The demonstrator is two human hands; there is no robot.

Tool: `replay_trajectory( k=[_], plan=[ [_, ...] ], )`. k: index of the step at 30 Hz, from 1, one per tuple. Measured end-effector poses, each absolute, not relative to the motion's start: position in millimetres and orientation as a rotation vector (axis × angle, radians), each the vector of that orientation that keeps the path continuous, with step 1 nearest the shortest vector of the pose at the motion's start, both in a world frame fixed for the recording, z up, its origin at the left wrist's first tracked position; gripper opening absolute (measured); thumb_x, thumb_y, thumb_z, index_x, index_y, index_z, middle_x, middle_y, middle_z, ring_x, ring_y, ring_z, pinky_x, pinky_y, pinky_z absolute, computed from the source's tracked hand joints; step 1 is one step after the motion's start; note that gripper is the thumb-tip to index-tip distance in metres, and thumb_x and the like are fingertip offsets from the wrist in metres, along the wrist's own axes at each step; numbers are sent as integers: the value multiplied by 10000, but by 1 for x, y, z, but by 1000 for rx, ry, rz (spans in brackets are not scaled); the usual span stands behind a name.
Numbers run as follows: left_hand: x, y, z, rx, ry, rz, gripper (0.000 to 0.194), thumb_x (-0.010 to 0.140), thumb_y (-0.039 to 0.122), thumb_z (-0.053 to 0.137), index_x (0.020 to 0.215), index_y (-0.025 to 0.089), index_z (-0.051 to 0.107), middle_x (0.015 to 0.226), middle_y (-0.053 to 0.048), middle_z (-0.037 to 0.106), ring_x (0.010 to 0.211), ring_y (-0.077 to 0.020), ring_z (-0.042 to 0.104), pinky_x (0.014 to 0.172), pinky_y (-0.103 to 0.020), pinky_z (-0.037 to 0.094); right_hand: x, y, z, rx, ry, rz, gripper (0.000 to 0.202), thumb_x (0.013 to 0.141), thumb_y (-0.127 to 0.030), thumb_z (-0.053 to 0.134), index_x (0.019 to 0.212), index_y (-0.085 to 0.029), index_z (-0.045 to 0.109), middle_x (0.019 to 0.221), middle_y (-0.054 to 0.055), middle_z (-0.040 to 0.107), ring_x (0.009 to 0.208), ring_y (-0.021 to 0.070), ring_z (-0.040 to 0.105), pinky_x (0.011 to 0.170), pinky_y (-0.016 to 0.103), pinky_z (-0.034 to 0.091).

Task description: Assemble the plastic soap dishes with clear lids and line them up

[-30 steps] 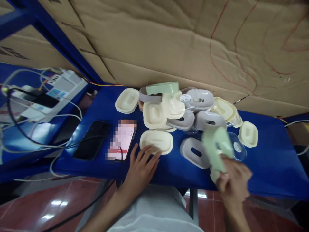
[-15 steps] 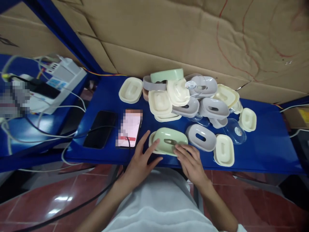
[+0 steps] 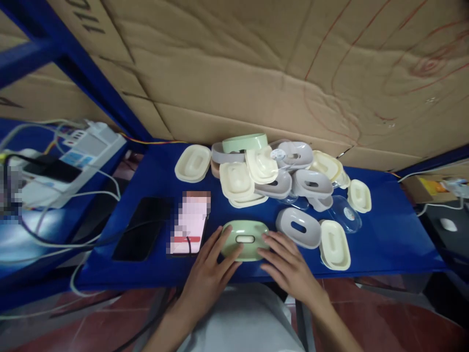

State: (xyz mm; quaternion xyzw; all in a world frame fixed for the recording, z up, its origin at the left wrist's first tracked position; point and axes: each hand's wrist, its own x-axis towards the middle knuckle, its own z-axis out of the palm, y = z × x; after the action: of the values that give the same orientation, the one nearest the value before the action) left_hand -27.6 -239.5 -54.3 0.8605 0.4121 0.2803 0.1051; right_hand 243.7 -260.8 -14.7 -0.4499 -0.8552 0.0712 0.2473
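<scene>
Directly in front of me on the blue table lies a light green oval dish (image 3: pixel 240 252), like a soap dish. A cream raised bar (image 3: pixel 245 239) fills its middle slot. My left hand (image 3: pixel 212 261) grips the dish's left end, with the fingers along the rim and the thumb near the front. On the right end rest the bent fingers of my right hand (image 3: pixel 287 259), holding that side. Close to my right hand are a grey slotted dish (image 3: pixel 311 232) and a cream tray (image 3: pixel 335 249) with a raised middle.
Behind lies a pile of grey dishes (image 3: pixel 313 183), cream trays (image 3: pixel 237 181) and clear lids (image 3: pixel 346 215). On the left are a lit phone (image 3: pixel 190 222), a dark phone (image 3: pixel 141 230) and a power strip (image 3: pixel 91 156) with cables. A cardboard wall (image 3: pixel 220 73) backs the blue table (image 3: pixel 388 254).
The green dish now sits level over the cream piece, whose bar shows in the slot; before, it lay offset to the right. Both hands have closed in on its ends. The view has tilted up.
</scene>
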Motion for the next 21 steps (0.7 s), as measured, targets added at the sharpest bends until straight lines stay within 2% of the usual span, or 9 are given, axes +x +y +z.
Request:
replay_trajectory(
  k=[3,6,8,11,14,17,21],
  plan=[
    [-24,-236,-54,2521,1196,883,356,1028,179,662,1378,243,662,1655,-155,459,1558,-368,440,1154,-565,566,283,-227,28,-1276,-2262,-27,413,1029,-176,650,1436,-240,650,1494,92,667,1470,262,545,1207,490,504],
    [-20,-233,-52,2507,1179,955,368,1033,199,661,1397,248,641,1609,-153,501,1503,-344,516,1136,-544,585,323,-165,64,-1326,-2214,-240,441,1025,-189,664,1458,-272,646,1556,74,617,1502,275,513,1267,509,434],
    [-19,-232,-51,2489,1163,981,386,1044,213,647,1425,264,619,1593,-145,512,1474,-323,551,1131,-524,592,340,-118,76,-1337,-2297,-215,500,1025,-219,681,1516,-255,600,1632,81,537,1547,275,461,1296,488,397],
    [-19,-233,-52,2445,1137,1002,386,1053,219,631,1433,277,607,1604,-130,499,1483,-304,548,1152,-499,579,346,-61,78,-1388,-2393,-66,778,936,-293,821,1623,-209,464,1735,133,359,1607,317,358,1310,502,359],
    [-19,-234,-56,2417,1128,1022,396,1050,214,630,1440,274,601,1612,-128,487,1496,-302,536,1166,-492,569,340,-30,72,-1356,-2486,50,970,817,-360,919,1638,-188,430,1742,151,327,1606,356,328,1290,495,377],
    [-20,-234,-59,2407,1136,1006,382,1050,212,624,1428,266,611,1615,-130,484,1496,-307,537,1162,-494,573,332,-18,66,-1303,-2534,105,936,805,-343,926,1611,-188,473,1718,120,386,1602,348,334,1310,497,337],
    [-19,-234,-60,2400,1123,993,320,1047,184,621,1354,267,652,1614,-115,491,1507,-302,526,1165,-490,572,335,-18,63,-1268,-2513,116,742,854,-329,900,1522,-224,592,1656,62,501,1540,292,475,1320,481,348]
  ],
)
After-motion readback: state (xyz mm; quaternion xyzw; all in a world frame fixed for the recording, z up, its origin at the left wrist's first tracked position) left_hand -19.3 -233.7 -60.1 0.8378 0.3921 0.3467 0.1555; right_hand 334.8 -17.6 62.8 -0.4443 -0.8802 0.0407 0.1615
